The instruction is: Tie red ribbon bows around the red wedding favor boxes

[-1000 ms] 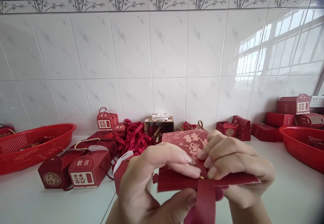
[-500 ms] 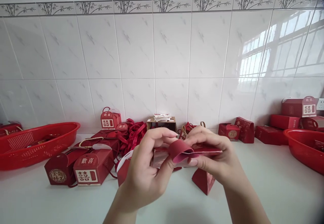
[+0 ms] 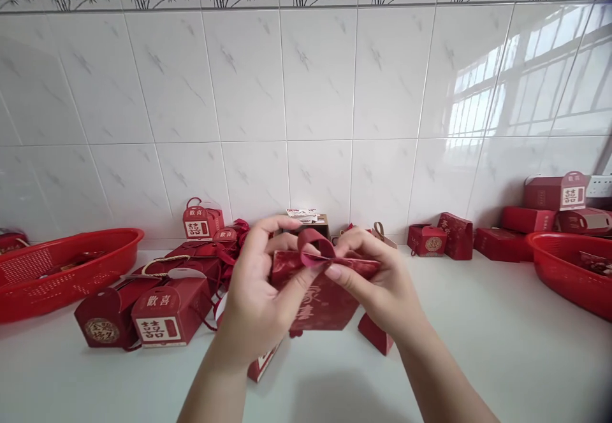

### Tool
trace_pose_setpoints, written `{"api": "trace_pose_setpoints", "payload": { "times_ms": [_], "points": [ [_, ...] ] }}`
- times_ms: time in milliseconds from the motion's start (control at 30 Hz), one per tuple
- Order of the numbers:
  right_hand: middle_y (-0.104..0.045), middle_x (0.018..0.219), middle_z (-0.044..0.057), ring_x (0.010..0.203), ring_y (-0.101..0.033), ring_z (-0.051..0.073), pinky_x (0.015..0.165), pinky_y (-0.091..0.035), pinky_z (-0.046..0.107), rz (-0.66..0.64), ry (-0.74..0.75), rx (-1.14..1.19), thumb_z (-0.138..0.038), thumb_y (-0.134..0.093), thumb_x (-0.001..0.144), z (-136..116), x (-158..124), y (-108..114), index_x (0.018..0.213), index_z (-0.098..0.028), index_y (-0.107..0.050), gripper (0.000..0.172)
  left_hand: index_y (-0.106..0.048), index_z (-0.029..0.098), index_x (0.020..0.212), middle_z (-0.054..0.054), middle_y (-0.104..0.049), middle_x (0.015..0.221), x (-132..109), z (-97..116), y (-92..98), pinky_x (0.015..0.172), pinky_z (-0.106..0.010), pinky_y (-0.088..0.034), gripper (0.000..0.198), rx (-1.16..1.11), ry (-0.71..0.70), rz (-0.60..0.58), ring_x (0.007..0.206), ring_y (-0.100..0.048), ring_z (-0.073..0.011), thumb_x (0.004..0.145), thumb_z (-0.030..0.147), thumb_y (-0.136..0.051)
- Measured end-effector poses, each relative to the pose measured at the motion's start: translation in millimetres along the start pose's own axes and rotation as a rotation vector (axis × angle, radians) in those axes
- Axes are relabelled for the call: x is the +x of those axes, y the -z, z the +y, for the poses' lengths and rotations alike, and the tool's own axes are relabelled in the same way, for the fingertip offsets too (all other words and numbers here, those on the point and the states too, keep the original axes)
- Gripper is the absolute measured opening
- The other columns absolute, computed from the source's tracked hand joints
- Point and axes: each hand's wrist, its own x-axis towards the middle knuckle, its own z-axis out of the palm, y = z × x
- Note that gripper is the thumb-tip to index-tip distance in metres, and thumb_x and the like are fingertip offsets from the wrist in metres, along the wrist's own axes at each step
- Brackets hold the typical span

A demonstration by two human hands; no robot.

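Note:
Both my hands hold a red gift box (image 3: 329, 302) with pale lettering up above the white table. A loop of red ribbon (image 3: 310, 239) stands at its top edge. My left hand (image 3: 268, 283) is closed round the box's left side, its thumb at the base of the loop. My right hand (image 3: 373, 270) pinches the top edge just right of the loop. Below the held box, parts of other red boxes show: a small slanted one (image 3: 375, 334) under my right hand and one with a white label (image 3: 262, 362) beside my left wrist.
Finished-looking red boxes (image 3: 165, 315) stand at left, with a red plastic basket (image 3: 109, 270) beyond them. A small cardboard box (image 3: 318, 220) is against the tiled wall. More boxes (image 3: 530, 219) are stacked at right behind another red basket (image 3: 568, 283).
The held box has tilted so its lettered front now faces me, and my hands have shifted slightly left. The ribbon loop now stands more upright. The camera view has shifted a little.

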Motion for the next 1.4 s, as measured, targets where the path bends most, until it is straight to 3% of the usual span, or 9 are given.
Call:
{"api": "trace_pose_setpoints", "payload": {
  "times_ms": [167,400,600,767,933,1100,1200,1267,1400],
  "points": [
    [-0.068,0.099,0.003,0.09,-0.065,0.018,0.074,-0.054,0.028,-0.254,-0.21,-0.05,-0.032,-0.071,0.081,4.5,8.9,14.7,0.104,-0.022,-0.062,0.027,-0.051,0.024,0.114,-0.001,-0.066,0.093,12.4,-12.3,6.6,0.094,-0.036,-0.051,0.043,0.037,0.084,0.145,0.098,-0.065,-0.0201,0.077,0.028,-0.073],
    [-0.069,0.077,0.003,0.068,-0.062,0.018,0.06,-0.047,0.028,0.025,-0.304,-0.549,-0.041,-0.067,0.08,40.6,20.9,24.1,0.079,-0.019,-0.069,0.022,-0.046,0.024,0.121,-0.009,-0.06,0.12,23.8,-54.2,4.8,0.103,-0.047,-0.041,0.049,0.293,0.181,0.245,0.117,-0.055,-0.0247,0.078,0.033,-0.069],
    [-0.059,0.056,0.002,0.053,-0.053,0.016,0.049,-0.038,0.027,0.007,-0.447,-0.813,-0.028,-0.069,0.075,89.4,23.8,10.9,0.055,-0.02,-0.052,0.028,-0.048,0.019,0.118,-0.014,-0.063,0.119,18.0,-113.0,-5.1,0.092,-0.042,-0.05,0.042,0.382,0.563,-0.153,0.108,-0.063,-0.0271,0.081,0.035,-0.061],
    [-0.05,0.046,-0.001,0.041,-0.046,0.014,0.04,-0.033,0.027,-0.116,-0.42,-0.836,-0.034,-0.074,0.071,64.6,13.5,25.4,0.048,-0.022,-0.048,0.037,-0.049,0.015,0.126,-0.017,-0.063,0.126,-0.5,-151.4,-26.5,0.098,-0.042,-0.047,0.058,0.346,0.693,-0.418,0.117,-0.06,-0.031,0.073,0.031,-0.069],
    [-0.069,0.106,0.01,0.093,-0.066,0.028,0.07,-0.055,0.039,-0.1,-0.206,-0.892,-0.05,-0.062,0.083,11.2,-8.6,51.0,0.117,-0.025,-0.064,0.042,-0.008,0.007,0.15,-0.031,-0.024,0.154,-18.7,-162.6,-49.8,0.113,-0.047,-0.029,0.129,0.334,0.806,-0.49,0.144,-0.024,-0.0401,0.052,0.041,-0.085],
    [-0.018,0.159,0.012,0.144,-0.018,0.044,0.097,-0.042,0.065,-0.056,-0.243,-1.153,-0.047,-0.071,0.074,46.1,-48.8,56.1,0.148,-0.034,-0.03,0.086,0.029,0.007,0.144,-0.036,0.021,0.152,-30.8,-173.8,-71.5,0.111,-0.061,-0.021,0.155,0.319,0.842,-0.411,0.144,0.008,-0.0475,0.048,0.048,-0.086],
    [0.006,0.161,0.013,0.144,-0.019,0.043,0.097,-0.045,0.061,0.096,-0.346,-1.099,-0.036,-0.064,0.079,86.6,-80.7,72.9,0.154,-0.03,-0.007,0.094,0.027,0.012,0.146,-0.029,0.011,0.158,-32.6,-181.2,-75.0,0.116,-0.051,-0.02,0.139,0.266,0.731,-0.356,0.148,0.003,-0.0386,0.061,0.036,-0.08],
    [-0.012,0.158,0.02,0.132,-0.046,0.038,0.087,-0.055,0.052,0.173,-0.419,-0.943,-0.03,-0.061,0.08,105.9,-100.3,91.0,0.154,-0.027,-0.004,0.094,0.02,0.014,0.15,-0.024,-0.003,0.16,-34.4,-188.5,-73.6,0.118,-0.043,-0.021,0.127,0.226,0.658,-0.328,0.149,-0.006,-0.0327,0.066,0.029,-0.075],
    [-0.073,0.087,0.006,0.066,-0.072,0.027,0.052,-0.058,0.038,-0.022,-0.37,-0.744,-0.018,-0.05,0.083,121.5,-126.0,128.6,0.118,-0.028,-0.062,0.038,0.005,0.013,0.151,-0.021,-0.011,0.158,-46.0,-208.7,-73.5,0.12,-0.041,-0.017,0.102,0.212,0.586,-0.224,0.149,-0.011,-0.0298,0.077,0.03,-0.064]
  ]
}}
